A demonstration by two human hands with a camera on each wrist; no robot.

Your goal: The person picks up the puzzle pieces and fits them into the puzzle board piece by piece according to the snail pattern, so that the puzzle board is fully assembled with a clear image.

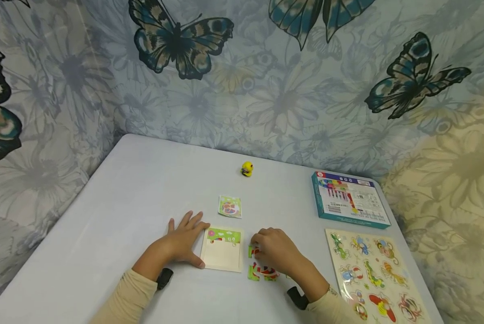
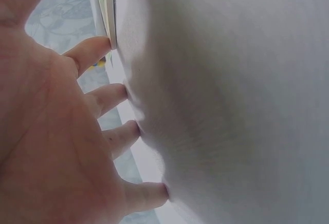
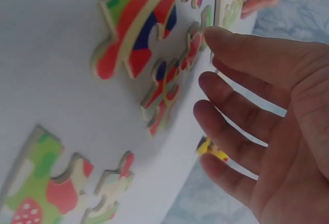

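Observation:
In the head view my left hand (image 1: 185, 240) lies with spread fingers at the left side of a square wooden puzzle board (image 1: 222, 261). Its thumb and index finger touch the board's edge; the left wrist view shows the other fingertips (image 2: 134, 127) on the table. A strip of green picture with a pink flower fills the board's top. Right of the board, my right hand (image 1: 276, 252) is over loose red and green puzzle pieces (image 1: 267, 272). In the right wrist view its fingers are loosely bent, the thumb (image 3: 221, 36) beside a green-edged piece (image 3: 194, 47); nothing shows gripped.
A small picture card (image 1: 230, 207) lies behind the board, and a yellow toy figure (image 1: 247, 169) stands farther back. At the right are a flat teal-edged box (image 1: 351, 200) and a wooden board with insect pictures (image 1: 373, 274). Patterned walls border the white table (image 1: 153, 180).

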